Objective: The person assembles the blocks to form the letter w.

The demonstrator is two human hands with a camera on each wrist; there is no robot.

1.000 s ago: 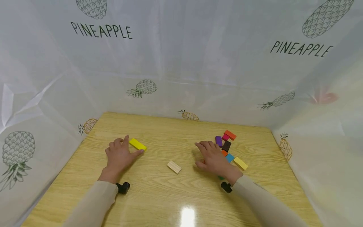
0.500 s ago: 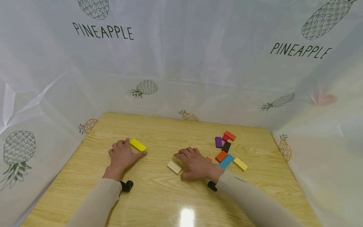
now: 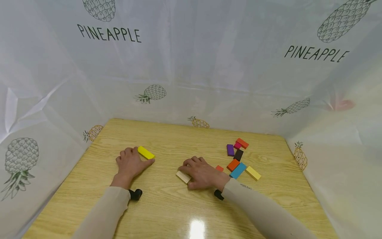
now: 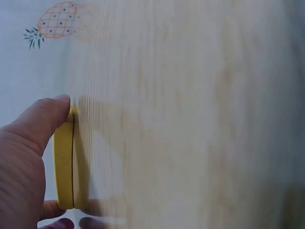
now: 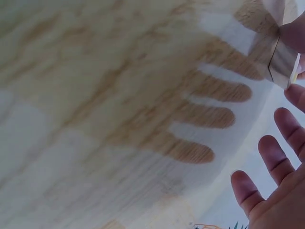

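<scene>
A yellow block [image 3: 146, 152] lies flat on the wooden table, left of centre. My left hand [image 3: 130, 164] pinches it lengthwise; in the left wrist view the thumb [image 4: 47, 117] is at one end of the yellow block [image 4: 64, 164] and a fingertip at the other. Near the middle, my right hand [image 3: 203, 174] holds a pale wooden block [image 3: 183, 177] between thumb and index finger, on the tabletop. The right wrist view catches this wooden block [image 5: 284, 62] at its edge, with the other fingers [image 5: 274, 155] spread away from it.
Right of my right hand lie several coloured blocks: red [image 3: 219, 168], orange [image 3: 233, 165], blue [image 3: 238, 170], pale yellow [image 3: 253, 173], black [image 3: 238, 155], purple [image 3: 230, 150] and more behind. A white pineapple-print curtain [image 3: 191, 59] surrounds the table's back and sides.
My right hand has moved left from the coloured blocks to the pale wooden block and its fingers have closed on it. My left hand has shifted slightly right, staying at the yellow block.
</scene>
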